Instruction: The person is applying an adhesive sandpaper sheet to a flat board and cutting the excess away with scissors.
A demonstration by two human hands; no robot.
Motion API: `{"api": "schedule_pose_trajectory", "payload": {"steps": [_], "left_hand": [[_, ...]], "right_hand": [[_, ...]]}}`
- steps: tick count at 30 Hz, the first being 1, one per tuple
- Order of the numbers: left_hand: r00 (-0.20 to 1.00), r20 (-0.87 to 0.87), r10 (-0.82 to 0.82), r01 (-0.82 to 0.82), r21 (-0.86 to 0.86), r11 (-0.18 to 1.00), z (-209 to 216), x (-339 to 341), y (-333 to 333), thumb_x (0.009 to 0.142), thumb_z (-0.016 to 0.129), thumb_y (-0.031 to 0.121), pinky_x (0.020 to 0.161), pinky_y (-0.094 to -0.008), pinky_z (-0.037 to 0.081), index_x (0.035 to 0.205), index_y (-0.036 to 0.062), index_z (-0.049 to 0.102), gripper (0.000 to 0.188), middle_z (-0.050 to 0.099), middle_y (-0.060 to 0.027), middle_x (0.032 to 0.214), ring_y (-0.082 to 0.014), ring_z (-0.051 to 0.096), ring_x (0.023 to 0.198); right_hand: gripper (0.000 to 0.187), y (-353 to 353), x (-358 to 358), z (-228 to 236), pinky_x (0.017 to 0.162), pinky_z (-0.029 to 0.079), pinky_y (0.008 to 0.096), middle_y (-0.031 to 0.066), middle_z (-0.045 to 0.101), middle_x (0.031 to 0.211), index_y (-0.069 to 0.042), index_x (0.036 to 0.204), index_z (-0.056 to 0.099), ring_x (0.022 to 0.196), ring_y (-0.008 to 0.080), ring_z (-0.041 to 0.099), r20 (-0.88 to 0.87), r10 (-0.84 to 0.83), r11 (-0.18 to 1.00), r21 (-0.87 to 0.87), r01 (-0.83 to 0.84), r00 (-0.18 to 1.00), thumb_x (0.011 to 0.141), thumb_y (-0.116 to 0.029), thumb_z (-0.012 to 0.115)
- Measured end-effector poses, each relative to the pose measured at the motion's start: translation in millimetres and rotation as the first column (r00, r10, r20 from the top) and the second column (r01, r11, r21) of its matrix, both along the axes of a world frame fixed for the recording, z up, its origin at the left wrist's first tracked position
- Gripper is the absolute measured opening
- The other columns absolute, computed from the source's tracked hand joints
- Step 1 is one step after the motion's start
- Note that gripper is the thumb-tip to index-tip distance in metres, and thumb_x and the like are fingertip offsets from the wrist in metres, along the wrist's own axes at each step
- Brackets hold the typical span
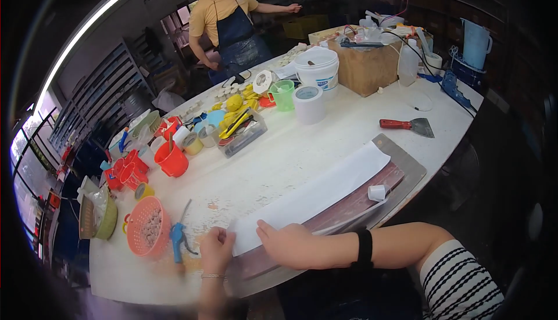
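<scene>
A long white paper sheet [317,193] lies lengthwise over a reddish-brown board [354,199], which rests on a grey plate [414,172] along the table's near edge. My left hand [217,251] has its fingers closed on the sheet's near left end. Just to the right, my right hand [286,244] lies over the paper and board with its fingers stretched out, their undersides hidden. A small white cup [377,193] sits tipped on the board's right part, by a thin pale strip along the near side.
Left of my hands are a blue-handled tool [177,243] and a pink basket of small pieces [148,227]. A red-handled scraper [401,125] lies at right. Behind are red cups [171,160], a tool-filled tray [247,137], a white bucket [317,70] and a cardboard box [367,67]. Across stands a person in an apron [235,32].
</scene>
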State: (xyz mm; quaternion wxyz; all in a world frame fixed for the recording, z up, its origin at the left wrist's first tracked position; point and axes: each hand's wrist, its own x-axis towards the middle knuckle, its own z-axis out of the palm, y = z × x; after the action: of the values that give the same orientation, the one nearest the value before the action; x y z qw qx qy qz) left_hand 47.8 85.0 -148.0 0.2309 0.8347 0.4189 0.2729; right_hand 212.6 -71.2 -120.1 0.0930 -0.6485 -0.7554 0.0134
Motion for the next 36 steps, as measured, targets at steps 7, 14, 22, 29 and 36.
{"api": "schedule_pose_trajectory", "payload": {"steps": [7, 14, 22, 29, 36], "left_hand": [[0.981, -0.193, -0.02, 0.049, 0.147, 0.988, -47.8, -29.8, 16.5, 0.078, 0.069, 0.02, 0.051, -0.0319, 0.046, 0.077, 0.0009, 0.063, 0.02, 0.06, -0.0068, 0.06, -0.0168, 0.057, 0.052], [0.987, -0.123, -0.103, 0.108, 0.037, 0.993, -14.1, -25.8, -11.9, 0.085, 0.062, 0.031, 0.063, -0.0406, 0.049, 0.085, -0.0022, 0.062, 0.034, 0.063, -0.0198, 0.07, -0.0337, 0.063, 0.066], [0.985, -0.134, -0.109, 0.115, 0.037, 0.993, -6.9, -18.9, -0.9, 0.085, 0.062, 0.03, 0.062, -0.0397, 0.047, 0.083, -0.0025, 0.06, 0.032, 0.061, -0.0185, 0.07, -0.0304, 0.057, 0.062], [0.974, -0.195, -0.114, 0.128, 0.059, 0.99, -3.0, -18.4, -2.2, 0.088, 0.059, 0.03, 0.061, -0.0407, 0.046, 0.084, -0.0034, 0.06, 0.034, 0.06, -0.0192, 0.07, -0.0304, 0.057, 0.062], [0.941, -0.324, -0.1, 0.077, -0.083, 0.994, 13.1, -12.1, 16.1, 0.09, 0.058, 0.03, 0.071, -0.0403, 0.048, 0.093, -0.0062, 0.062, 0.036, 0.066, -0.0231, 0.084, -0.0331, 0.062, 0.077]], "right_hand": [[0.033, 40.4, -33.5, -38.2, 0.058, 0.055, 0.0432, 0.0267, 0.053, 0.128, 0.008, 0.104, 0.064, 0.075, 0.0331, 0.069, -0.133, -0.037, 0.999, 0.01, 0.039, 0.99, 0.088, -0.016, 0.047], [0.046, -56.0, 105.6, -23.3, 0.065, 0.056, 0.0418, 0.0222, 0.048, 0.137, 0.003, 0.128, 0.048, 0.087, 0.0291, 0.069, 0.158, -0.331, 0.932, -0.097, 0.348, 0.93, 0.086, -0.015, 0.05], [0.035, -101.9, 206.4, -22.6, 0.066, 0.056, 0.0428, 0.0188, 0.056, 0.12, 0.002, 0.115, 0.058, 0.082, 0.0313, 0.068, 0.278, -0.703, 0.642, -0.149, 0.752, 0.655, 0.085, -0.015, 0.052], [0.018, -16.4, 50.5, -53.7, 0.057, 0.052, 0.0457, 0.0249, 0.057, 0.098, 0.005, 0.079, 0.065, 0.075, 0.0365, 0.065, 0.011, -0.262, 0.965, -0.015, 0.262, 0.965, 0.074, -0.011, 0.06], [0.016, -25.4, 57.9, -15.3, 0.06, 0.053, 0.0464, 0.023, 0.058, 0.102, -0.001, 0.09, 0.061, 0.074, 0.0368, 0.065, -0.015, -0.093, 0.971, -0.221, 0.088, 0.996, 0.081, -0.013, 0.056]]}}
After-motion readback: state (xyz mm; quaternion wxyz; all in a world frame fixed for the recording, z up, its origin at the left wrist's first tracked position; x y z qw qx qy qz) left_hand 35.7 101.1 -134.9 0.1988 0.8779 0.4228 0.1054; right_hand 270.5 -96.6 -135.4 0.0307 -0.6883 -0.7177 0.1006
